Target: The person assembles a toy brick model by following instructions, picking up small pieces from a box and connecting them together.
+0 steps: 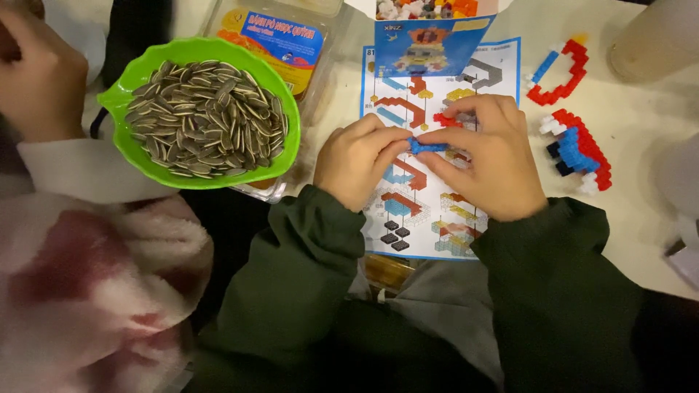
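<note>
We pinched a small blue plastic building-brick piece (427,146) between both hands over the printed paper instruction sheet (408,225).

Left hand (357,161) and right hand (486,154) fingers closed on it; a green plastic bowl of striped sunflower seeds (200,113) sat left of the sheet, red-and-blue brick assemblies (579,149) right.

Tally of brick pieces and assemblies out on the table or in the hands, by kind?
Finished red, blue and white brick assemblies on the table: 2 (upper one, lower one)
Blue brick piece held between left hand and right hand: 1
Small red brick piece at the right fingertips: 1
Total: 4
</note>
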